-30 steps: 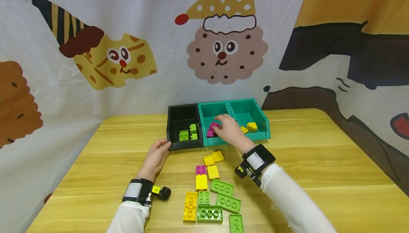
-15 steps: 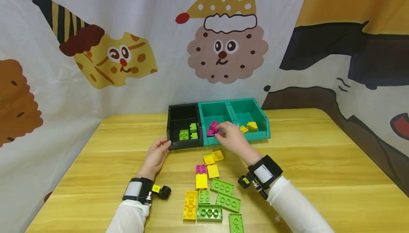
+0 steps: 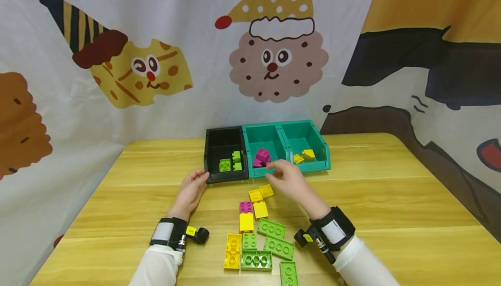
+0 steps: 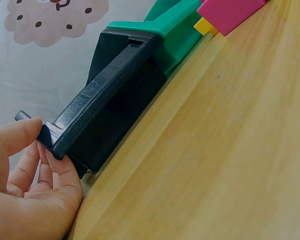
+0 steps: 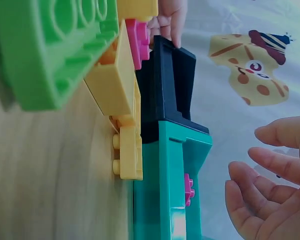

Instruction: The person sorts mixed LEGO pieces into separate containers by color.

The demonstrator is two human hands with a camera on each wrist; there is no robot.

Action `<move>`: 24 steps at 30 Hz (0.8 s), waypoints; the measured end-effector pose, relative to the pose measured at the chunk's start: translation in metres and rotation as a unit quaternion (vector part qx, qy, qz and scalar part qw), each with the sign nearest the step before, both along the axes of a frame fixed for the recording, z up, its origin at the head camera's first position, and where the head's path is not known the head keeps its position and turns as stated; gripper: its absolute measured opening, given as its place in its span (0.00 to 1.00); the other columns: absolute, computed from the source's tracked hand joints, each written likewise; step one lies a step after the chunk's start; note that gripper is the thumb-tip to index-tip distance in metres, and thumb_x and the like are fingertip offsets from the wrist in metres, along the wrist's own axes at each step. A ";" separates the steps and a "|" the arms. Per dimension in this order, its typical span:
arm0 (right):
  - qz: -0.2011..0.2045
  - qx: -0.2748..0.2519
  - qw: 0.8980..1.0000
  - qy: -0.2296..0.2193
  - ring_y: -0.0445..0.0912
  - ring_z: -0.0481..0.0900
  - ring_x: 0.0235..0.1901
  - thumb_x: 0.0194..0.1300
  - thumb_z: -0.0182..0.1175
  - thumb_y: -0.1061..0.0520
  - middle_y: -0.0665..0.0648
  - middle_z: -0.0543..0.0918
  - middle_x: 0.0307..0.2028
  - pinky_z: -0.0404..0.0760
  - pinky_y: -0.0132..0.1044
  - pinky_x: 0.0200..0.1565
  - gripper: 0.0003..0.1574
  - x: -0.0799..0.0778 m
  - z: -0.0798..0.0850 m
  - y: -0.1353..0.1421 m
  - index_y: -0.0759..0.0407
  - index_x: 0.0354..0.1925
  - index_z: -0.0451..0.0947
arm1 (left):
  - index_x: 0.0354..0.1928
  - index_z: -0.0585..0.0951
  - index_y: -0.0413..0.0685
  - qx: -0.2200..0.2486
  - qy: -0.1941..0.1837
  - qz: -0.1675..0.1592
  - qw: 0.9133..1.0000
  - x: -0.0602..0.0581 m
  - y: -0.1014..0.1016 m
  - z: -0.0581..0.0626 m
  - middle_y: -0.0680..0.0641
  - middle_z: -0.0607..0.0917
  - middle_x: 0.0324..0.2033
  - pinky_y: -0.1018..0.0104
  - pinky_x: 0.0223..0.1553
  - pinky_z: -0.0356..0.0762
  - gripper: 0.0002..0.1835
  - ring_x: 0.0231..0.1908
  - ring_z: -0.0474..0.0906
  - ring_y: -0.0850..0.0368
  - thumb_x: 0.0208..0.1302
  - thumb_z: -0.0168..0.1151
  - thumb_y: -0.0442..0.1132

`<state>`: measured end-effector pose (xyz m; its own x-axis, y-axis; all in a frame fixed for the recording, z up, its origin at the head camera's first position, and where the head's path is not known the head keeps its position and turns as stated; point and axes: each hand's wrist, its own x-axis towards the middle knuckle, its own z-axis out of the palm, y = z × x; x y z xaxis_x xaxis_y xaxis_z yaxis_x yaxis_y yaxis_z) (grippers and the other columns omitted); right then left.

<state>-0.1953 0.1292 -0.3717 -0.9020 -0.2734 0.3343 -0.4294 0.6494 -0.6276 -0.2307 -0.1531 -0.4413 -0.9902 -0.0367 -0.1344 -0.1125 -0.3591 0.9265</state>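
My left hand (image 3: 191,192) pinches the front left corner of the black bin (image 4: 110,95), thumb on the rim and fingers below it. Several green building blocks (image 3: 236,157) lie in that bin. Just in front of the middle teal bin (image 3: 264,173), my right hand (image 3: 288,180) hovers with loosely bent fingers and nothing between them. The right wrist view shows its thumb and fingertips (image 5: 235,170) apart. Magenta blocks (image 3: 262,155) are piled in the middle bin. Yellow blocks (image 3: 308,155) sit in the right teal bin (image 3: 326,157).
On the wooden table (image 3: 129,216), loose blocks lie between the arms: several yellow ones (image 3: 246,223), a magenta block (image 3: 246,207) and several green ones (image 3: 279,247). Behind the bins hangs a printed cloth (image 3: 195,116) with cartoon figures.
My right hand has drawn back from the magenta pile in the middle bin, toward the front and right, leaving the magenta blocks in view. My left hand has stayed at the black bin's corner.
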 end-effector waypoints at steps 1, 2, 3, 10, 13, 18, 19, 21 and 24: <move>0.000 -0.005 1.000 0.000 0.46 0.79 0.34 0.61 0.62 0.60 0.60 0.82 0.43 0.80 0.42 0.42 0.13 0.002 -0.001 0.001 0.64 0.45 0.79 | 0.35 0.74 0.52 -0.001 -0.001 0.001 1.000 0.000 0.000 0.000 0.56 0.72 0.31 0.75 0.37 0.69 0.08 0.30 0.68 0.65 0.68 0.52 0.29; 0.000 -0.010 1.000 0.001 0.46 0.80 0.34 0.61 0.63 0.60 0.60 0.82 0.43 0.81 0.43 0.42 0.13 0.003 -0.001 0.003 0.64 0.44 0.80 | 0.35 0.74 0.52 -0.005 0.000 -0.001 1.000 0.000 0.000 0.000 0.56 0.72 0.31 0.75 0.37 0.68 0.08 0.30 0.68 0.65 0.68 0.52 0.29; 0.000 -0.014 1.000 0.001 0.47 0.80 0.34 0.61 0.63 0.60 0.60 0.82 0.43 0.81 0.43 0.42 0.13 0.005 -0.001 0.004 0.64 0.44 0.80 | 0.35 0.74 0.52 -0.004 -0.001 0.000 1.000 0.000 0.000 0.000 0.56 0.72 0.31 0.75 0.37 0.69 0.08 0.30 0.68 0.65 0.68 0.52 0.29; -0.003 -0.018 1.000 0.009 0.48 0.82 0.35 0.60 0.63 0.62 0.60 0.83 0.41 0.81 0.44 0.42 0.11 0.012 -0.003 0.013 0.63 0.43 0.80 | 0.38 0.73 0.50 -0.013 -0.007 -0.002 1.000 0.000 -0.001 0.000 0.57 0.72 0.31 0.74 0.39 0.69 0.05 0.32 0.68 0.64 0.68 0.53 0.30; -0.003 -0.018 1.000 0.008 0.49 0.82 0.36 0.60 0.64 0.61 0.59 0.83 0.41 0.81 0.45 0.42 0.12 0.014 -0.002 0.015 0.63 0.43 0.80 | 0.40 0.73 0.49 -0.022 -0.007 -0.004 1.000 0.001 -0.001 0.001 0.57 0.72 0.31 0.74 0.40 0.69 0.04 0.33 0.68 0.64 0.68 0.54 0.32; 0.001 -0.009 1.000 0.005 0.48 0.81 0.36 0.60 0.63 0.61 0.59 0.83 0.41 0.81 0.43 0.42 0.13 0.018 0.000 0.020 0.63 0.44 0.79 | 0.40 0.73 0.49 -0.020 -0.008 -0.004 1.000 0.001 -0.001 0.001 0.57 0.72 0.31 0.74 0.40 0.69 0.04 0.33 0.68 0.64 0.68 0.54 0.32; 0.004 -0.004 1.000 0.001 0.48 0.81 0.36 0.60 0.63 0.60 0.60 0.83 0.42 0.81 0.43 0.42 0.13 0.019 0.000 0.020 0.63 0.45 0.79 | 0.39 0.73 0.49 -0.020 -0.007 -0.005 1.000 0.001 0.000 0.001 0.57 0.72 0.31 0.74 0.40 0.69 0.04 0.33 0.68 0.64 0.68 0.54 0.32; 0.010 0.007 1.000 -0.010 0.48 0.80 0.37 0.61 0.63 0.60 0.60 0.82 0.43 0.80 0.43 0.42 0.15 0.021 0.001 0.021 0.64 0.46 0.79 | 0.39 0.73 0.49 -0.020 -0.006 -0.005 1.000 0.001 0.000 0.002 0.57 0.72 0.31 0.73 0.40 0.69 0.04 0.33 0.68 0.64 0.67 0.54 0.32; 0.017 0.030 0.999 -0.036 0.48 0.80 0.39 0.61 0.63 0.56 0.60 0.81 0.46 0.80 0.43 0.42 0.18 0.026 0.004 0.022 0.64 0.49 0.77 | 0.40 0.73 0.49 -0.022 -0.002 -0.007 1.000 0.002 -0.001 0.002 0.57 0.72 0.31 0.73 0.40 0.68 0.04 0.33 0.67 0.64 0.68 0.54 0.32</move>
